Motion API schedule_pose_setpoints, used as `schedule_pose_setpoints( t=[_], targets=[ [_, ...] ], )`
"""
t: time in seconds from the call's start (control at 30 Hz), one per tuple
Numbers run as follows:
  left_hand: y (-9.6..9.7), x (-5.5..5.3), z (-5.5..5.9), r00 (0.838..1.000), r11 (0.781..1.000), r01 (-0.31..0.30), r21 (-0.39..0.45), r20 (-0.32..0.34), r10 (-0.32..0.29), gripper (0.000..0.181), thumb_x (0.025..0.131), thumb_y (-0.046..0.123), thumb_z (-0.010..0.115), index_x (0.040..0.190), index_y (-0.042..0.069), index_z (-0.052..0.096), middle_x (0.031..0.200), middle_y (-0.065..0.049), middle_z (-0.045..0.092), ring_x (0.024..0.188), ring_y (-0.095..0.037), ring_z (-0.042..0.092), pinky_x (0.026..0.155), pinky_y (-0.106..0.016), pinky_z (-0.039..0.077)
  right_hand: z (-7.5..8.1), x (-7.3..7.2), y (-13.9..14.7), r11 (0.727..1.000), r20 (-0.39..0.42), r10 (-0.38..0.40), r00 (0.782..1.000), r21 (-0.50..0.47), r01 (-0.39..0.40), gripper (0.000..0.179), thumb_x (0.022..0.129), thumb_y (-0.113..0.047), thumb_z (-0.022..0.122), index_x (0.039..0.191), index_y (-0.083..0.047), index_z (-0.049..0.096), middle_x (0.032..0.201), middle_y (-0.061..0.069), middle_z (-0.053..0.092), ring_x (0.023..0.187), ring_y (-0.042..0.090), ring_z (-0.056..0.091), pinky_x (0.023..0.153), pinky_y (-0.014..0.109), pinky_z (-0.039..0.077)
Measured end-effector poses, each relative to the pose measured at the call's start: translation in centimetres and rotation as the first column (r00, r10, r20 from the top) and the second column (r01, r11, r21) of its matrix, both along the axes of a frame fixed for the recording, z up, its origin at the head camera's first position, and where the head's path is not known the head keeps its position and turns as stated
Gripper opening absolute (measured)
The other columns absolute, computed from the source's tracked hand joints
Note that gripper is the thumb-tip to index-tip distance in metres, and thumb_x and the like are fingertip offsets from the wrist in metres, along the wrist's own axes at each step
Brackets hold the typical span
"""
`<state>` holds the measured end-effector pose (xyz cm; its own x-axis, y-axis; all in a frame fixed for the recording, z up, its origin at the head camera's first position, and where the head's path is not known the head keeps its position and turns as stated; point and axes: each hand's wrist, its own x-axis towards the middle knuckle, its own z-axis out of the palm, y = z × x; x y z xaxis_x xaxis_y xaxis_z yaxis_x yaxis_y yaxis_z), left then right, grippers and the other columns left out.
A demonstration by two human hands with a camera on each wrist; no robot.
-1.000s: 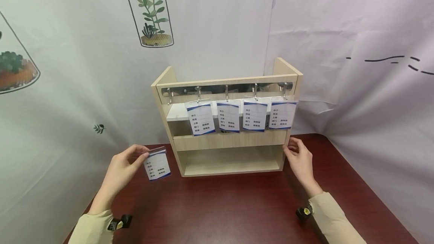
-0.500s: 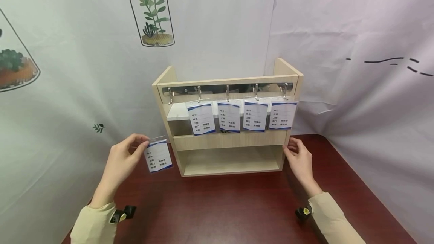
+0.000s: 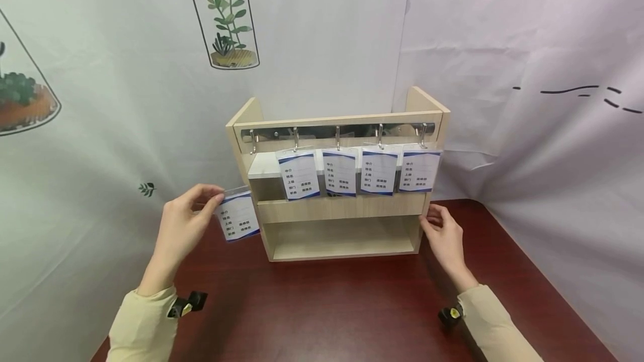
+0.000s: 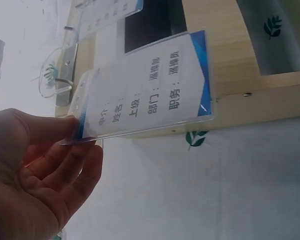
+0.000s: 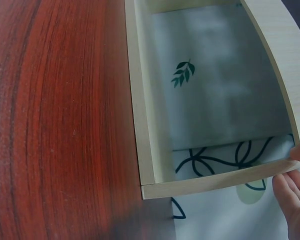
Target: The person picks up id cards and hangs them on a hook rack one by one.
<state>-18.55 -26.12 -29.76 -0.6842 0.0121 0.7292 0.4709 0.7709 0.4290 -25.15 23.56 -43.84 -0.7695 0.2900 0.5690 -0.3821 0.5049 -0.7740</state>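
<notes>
My left hand pinches a plastic-sleeved name badge by its upper left corner, thumb in front and fingers behind. The badge hangs tilted just off the left side of a pale wooden rack, overlapping its edge in the head view. In the left wrist view the badge shows printed lines and a blue corner. With thumb and fingers on either side, my right hand grips the rack's right side panel. Several like badges hang from the metal hooks, and the leftmost hook carries none.
The rack stands on a dark red wooden table, with an open lower compartment and a white shelf behind the badges. White cloth printed with plants closes in the back and sides.
My left hand has raised the badge and moved it slightly right, toward the rack's left side. The right hand stays on the right panel.
</notes>
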Motion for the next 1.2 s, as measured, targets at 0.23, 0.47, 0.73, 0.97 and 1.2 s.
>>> schedule_pose_setpoints(
  t=[0.23,0.47,0.73,0.97,1.2],
  targets=[
    [0.6,-0.1,1.1,0.999,1.000,0.022,-0.009,-0.029,-0.022,0.011,0.095,0.014,0.072,0.103,0.008,0.076,0.093,-0.004,0.075,0.080,0.006,0.061,0.074,-0.006,0.044,0.1,0.0,0.0,1.000,0.001,-0.003,1.000,0.005,0.003,0.032,0.091,-0.001,0.071,0.122,0.005,0.061,0.109,0.021,0.069,0.087,-0.011,0.055,0.075,0.004,0.046],
    [1.3,-0.2,1.8,0.998,0.999,0.045,0.001,-0.041,-0.045,0.012,0.096,0.016,0.071,0.105,0.009,0.076,0.093,-0.004,0.075,0.081,0.005,0.061,0.075,-0.007,0.044,0.1,0.0,0.0,1.000,0.005,0.001,1.000,0.004,-0.001,0.033,0.091,-0.002,0.071,0.122,0.005,0.061,0.109,0.021,0.069,0.087,-0.011,0.055,0.075,0.004,0.046],
    [2.4,-0.6,2.8,0.997,0.998,0.045,0.049,-0.067,-0.042,0.014,0.098,0.017,0.069,0.106,0.007,0.075,0.093,-0.006,0.075,0.081,0.003,0.062,0.074,-0.008,0.044,0.1,0.0,0.1,1.000,-0.004,0.002,1.000,0.002,-0.002,0.032,0.091,0.000,0.072,0.120,0.005,0.062,0.108,0.021,0.069,0.086,-0.011,0.055,0.074,0.004,0.046],
    [3.0,-1.2,3.5,0.996,0.995,0.048,0.088,-0.082,-0.040,0.016,0.099,0.019,0.068,0.106,0.007,0.075,0.093,-0.007,0.075,0.078,0.007,0.060,0.070,-0.011,0.044,-0.1,-0.1,0.0,1.000,0.004,-0.008,1.000,0.004,0.008,0.032,0.091,-0.002,0.072,0.121,0.005,0.062,0.109,0.020,0.070,0.087,-0.007,0.057,0.075,0.005,0.047],
    [3.6,-1.8,3.8,0.995,0.992,0.064,0.110,-0.084,-0.054,0.016,0.099,0.017,0.067,0.107,0.005,0.074,0.095,-0.009,0.075,0.079,0.006,0.060,0.070,-0.011,0.045,0.0,0.1,0.0,1.000,-0.002,-0.002,1.000,0.001,0.002,0.032,0.091,-0.001,0.072,0.120,0.005,0.062,0.109,0.021,0.069,0.088,-0.007,0.057,0.074,0.004,0.046]
  ],
)
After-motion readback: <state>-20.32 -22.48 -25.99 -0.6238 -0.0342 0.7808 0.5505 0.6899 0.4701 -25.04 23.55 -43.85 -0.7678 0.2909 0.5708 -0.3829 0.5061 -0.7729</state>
